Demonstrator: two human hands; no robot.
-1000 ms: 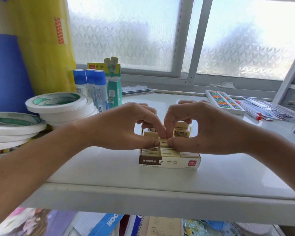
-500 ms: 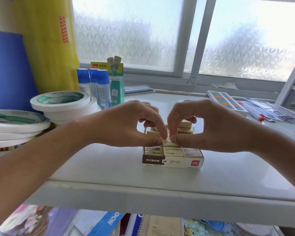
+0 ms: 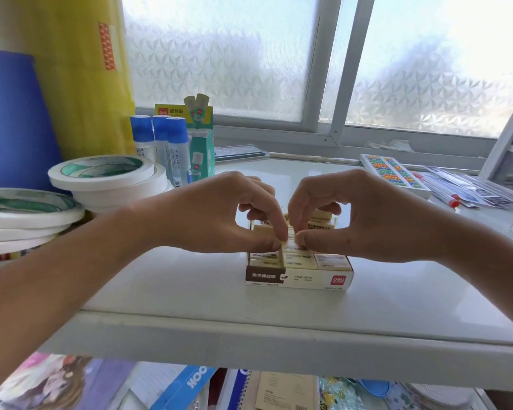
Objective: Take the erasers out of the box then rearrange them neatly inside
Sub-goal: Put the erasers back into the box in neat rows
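Left hand and right hand pinching one eraser between fingertips — just above the box, more erasers packed beneath

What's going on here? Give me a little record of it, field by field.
Activity: a person sorts erasers in a box
Box: eraser box sits open on the white shelf
Held item: one eraser, lifted above the front row
Left hand: left hand pinches the eraser's left end
Right hand: right hand pinches its right end
Nearby left: tape rolls, glue sticks
Nearby right: abacus
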